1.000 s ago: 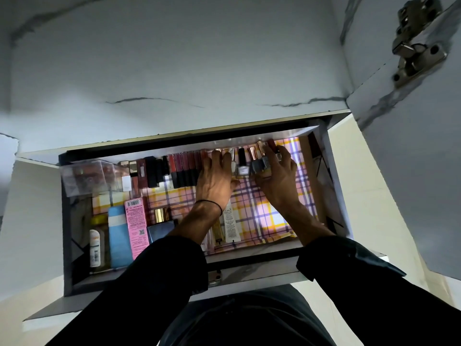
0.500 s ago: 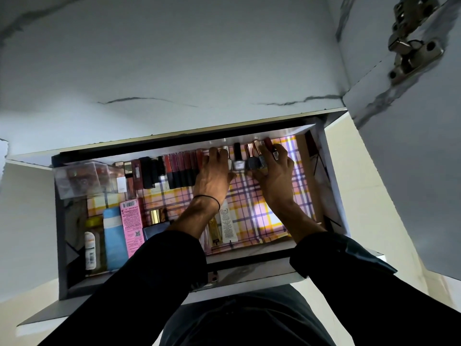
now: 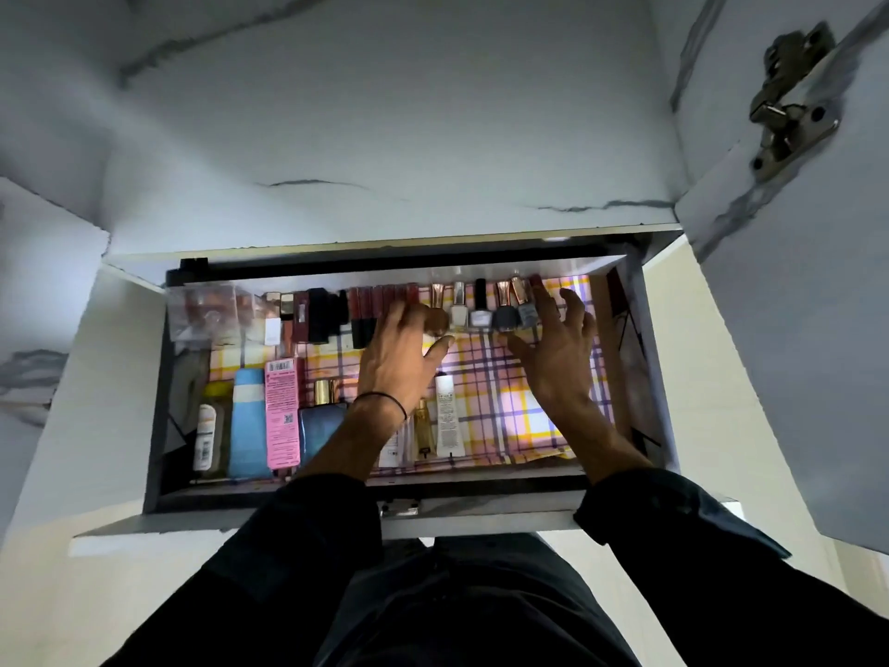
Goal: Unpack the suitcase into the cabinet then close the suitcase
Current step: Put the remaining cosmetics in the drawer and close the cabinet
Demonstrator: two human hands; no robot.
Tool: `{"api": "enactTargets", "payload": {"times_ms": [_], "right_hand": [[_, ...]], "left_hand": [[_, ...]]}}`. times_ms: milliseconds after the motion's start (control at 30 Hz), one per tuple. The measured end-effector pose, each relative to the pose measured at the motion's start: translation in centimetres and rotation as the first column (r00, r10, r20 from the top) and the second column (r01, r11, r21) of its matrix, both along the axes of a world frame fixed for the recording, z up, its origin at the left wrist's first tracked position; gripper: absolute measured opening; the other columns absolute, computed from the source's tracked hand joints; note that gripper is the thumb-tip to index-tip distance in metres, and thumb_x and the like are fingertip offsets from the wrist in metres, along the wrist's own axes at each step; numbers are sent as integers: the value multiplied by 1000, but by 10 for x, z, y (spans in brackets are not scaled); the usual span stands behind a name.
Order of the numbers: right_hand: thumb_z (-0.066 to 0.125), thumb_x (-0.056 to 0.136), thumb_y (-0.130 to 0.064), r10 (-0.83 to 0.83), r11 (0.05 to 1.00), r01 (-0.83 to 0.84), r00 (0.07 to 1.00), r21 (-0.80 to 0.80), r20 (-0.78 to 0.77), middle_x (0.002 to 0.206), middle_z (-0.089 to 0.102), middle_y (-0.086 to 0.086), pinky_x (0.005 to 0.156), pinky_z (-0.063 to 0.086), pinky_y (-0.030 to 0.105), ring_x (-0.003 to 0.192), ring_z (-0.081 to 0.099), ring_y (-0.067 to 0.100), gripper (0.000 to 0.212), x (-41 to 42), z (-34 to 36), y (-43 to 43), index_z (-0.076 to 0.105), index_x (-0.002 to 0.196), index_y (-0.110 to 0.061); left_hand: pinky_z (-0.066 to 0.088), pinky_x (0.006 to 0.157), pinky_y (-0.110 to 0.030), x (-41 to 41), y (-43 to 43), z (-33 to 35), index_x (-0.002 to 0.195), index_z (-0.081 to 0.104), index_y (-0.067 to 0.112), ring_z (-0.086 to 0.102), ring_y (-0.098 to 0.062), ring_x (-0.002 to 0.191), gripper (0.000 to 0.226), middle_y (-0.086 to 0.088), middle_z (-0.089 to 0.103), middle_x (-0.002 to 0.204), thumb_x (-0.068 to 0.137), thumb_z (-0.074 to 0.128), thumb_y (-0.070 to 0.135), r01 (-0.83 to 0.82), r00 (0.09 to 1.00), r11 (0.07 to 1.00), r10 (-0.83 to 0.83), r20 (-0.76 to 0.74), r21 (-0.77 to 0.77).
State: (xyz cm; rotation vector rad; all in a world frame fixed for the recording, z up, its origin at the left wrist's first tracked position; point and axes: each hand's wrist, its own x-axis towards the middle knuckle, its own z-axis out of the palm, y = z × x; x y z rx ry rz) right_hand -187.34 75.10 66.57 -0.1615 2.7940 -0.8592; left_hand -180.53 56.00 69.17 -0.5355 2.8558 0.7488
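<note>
Empty grips: left hand [image 3: 401,363] and right hand [image 3: 558,358], fingers spread | nail polish bottles [image 3: 486,312] rowed just beyond fingertips, in drawer [image 3: 505,479] | risk: a stray knuckle could knock the tight row askew

On my feed, both hands eased back from the row of nail polish bottles [image 3: 482,314] at the back of the drawer. The right hand [image 3: 558,363], which had been curled around the dark bottles at the row's right end, let go and spread its fingers beside them. The left hand [image 3: 397,361] slid leftward, thumb out, uncovering bottles it had hidden.
</note>
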Motion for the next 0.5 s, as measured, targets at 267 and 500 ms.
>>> {"api": "enactTargets", "payload": {"times_ms": [267, 500], "right_hand": [[76, 86, -30, 84, 978, -47, 981, -205, 176, 139, 53, 7, 88, 41, 16, 128, 51, 22, 51, 44, 60, 8, 59, 134, -20], [69, 92, -37, 69, 988, -56, 994, -147, 89, 123, 65, 6, 81, 42, 25, 106, 61, 18, 42, 127, 83, -11, 64, 128, -15]], "left_hand": [[54, 78, -32, 67, -25, 25, 112, 63, 20, 62, -13, 84, 19, 2, 64, 113, 95, 63, 29, -14, 994, 971, 38, -99, 241], [56, 83, -32, 132, -45, 31, 108, 67, 20, 63, -10, 89, 16, 3, 67, 103, 95, 62, 27, 41, 984, 935, 23, -176, 353]]}}
